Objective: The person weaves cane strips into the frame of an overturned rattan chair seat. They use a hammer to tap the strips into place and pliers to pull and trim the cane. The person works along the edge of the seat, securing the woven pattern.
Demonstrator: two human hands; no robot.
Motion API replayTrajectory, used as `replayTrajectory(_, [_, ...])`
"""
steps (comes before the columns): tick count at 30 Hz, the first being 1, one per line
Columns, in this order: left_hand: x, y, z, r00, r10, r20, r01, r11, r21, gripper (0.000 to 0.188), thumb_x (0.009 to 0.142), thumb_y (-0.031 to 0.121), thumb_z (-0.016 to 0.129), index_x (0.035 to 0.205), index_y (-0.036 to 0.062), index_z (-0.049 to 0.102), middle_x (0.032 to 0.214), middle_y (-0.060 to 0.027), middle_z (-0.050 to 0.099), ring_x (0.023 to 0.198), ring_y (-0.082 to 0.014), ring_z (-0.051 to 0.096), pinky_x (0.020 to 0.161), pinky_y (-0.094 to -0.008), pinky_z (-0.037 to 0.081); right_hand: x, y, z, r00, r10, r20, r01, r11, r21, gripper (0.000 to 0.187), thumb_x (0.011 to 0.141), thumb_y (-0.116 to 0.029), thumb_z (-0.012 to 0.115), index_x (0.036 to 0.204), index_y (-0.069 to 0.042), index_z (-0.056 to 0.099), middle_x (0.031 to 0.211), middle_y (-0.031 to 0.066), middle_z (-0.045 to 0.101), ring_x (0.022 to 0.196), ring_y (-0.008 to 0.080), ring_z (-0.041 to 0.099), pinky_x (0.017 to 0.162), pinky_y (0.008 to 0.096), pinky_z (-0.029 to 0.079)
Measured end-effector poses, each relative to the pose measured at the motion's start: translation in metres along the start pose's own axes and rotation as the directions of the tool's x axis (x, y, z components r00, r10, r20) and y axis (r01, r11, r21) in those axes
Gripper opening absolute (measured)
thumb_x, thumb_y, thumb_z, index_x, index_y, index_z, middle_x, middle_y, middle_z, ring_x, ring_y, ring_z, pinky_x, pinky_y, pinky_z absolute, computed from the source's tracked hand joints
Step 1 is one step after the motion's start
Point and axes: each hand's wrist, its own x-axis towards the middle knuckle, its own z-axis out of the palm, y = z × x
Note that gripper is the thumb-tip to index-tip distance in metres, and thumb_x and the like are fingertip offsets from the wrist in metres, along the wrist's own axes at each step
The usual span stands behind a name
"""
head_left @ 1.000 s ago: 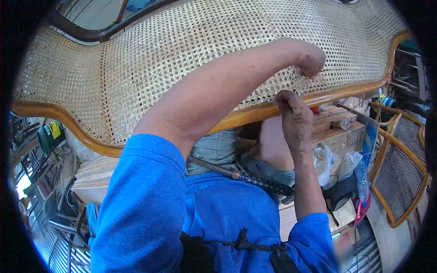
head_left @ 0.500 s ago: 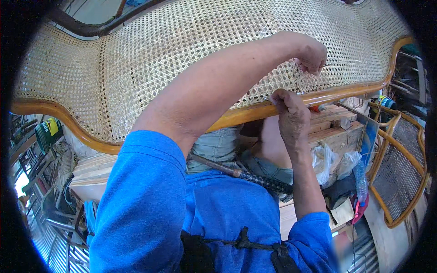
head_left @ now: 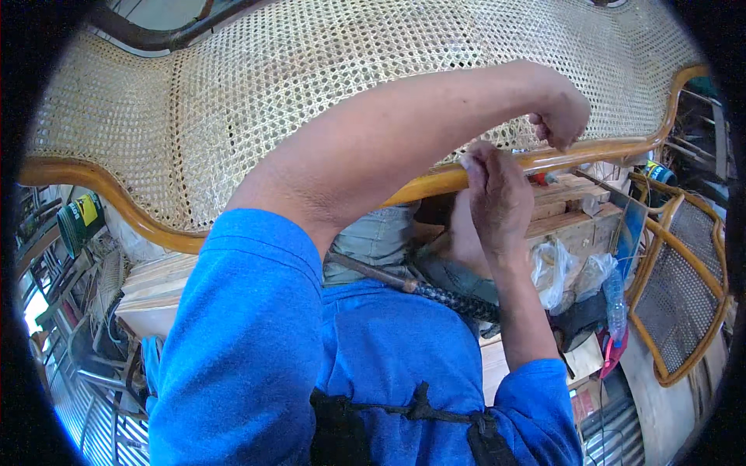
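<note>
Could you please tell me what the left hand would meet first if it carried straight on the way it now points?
Most likely the glossy wooden rail: the left hand, over the woven cane panel, bends toward it. Depth is unclear, so it might instead pass above.

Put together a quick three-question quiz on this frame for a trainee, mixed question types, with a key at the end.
1. True or false: The left hand appears farther to the left in the picture than the right hand.

2. Multiple choice: Which large surface spreads out in front of the person?
A. A solid plank
B. A woven cane panel
C. A sheet of glass

3. Fill in: A smaller framed mesh panel shows on the picture's ____ side.

Key:
1. False; the left arm crosses over, so the left hand appears farther right than the right hand.
2. B.
3. Right.
</note>
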Motion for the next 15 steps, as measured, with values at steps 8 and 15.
replayTrajectory(8, [-0.002, 0.034, 0.01, 0.995, 0.037, 0.088, -0.053, 0.982, 0.181, 0.017, 0.08, 0.02, 0.061, 0.077, 0.0039, 0.064, 0.069, -0.0033, 0.057, 0.062, -0.0177, 0.051, 0.061, -0.035, 0.043, -0.001, -0.023, 0.005, 0.986, -0.135, -0.101, 0.109, 0.968, -0.224, 0.01, 0.081, -0.012, 0.056, 0.074, -0.004, 0.055, 0.072, 0.0133, 0.056, 0.073, 0.0314, 0.056, 0.064, 0.0428, 0.043])
replayTrajectory(15, [-0.008, 0.041, 0.012, 0.988, 0.092, 0.127, -0.123, 0.957, 0.261, 0.018, 0.078, 0.019, 0.061, 0.08, 0.0016, 0.064, 0.072, -0.0051, 0.058, 0.067, -0.0189, 0.052, 0.064, -0.0356, 0.043, -0.001, -0.02, 0.006, 0.988, -0.143, -0.064, 0.125, 0.966, -0.227, 0.008, 0.077, -0.01, 0.057, 0.071, -0.003, 0.055, 0.072, 0.0145, 0.057, 0.074, 0.0318, 0.057, 0.065, 0.0416, 0.045])
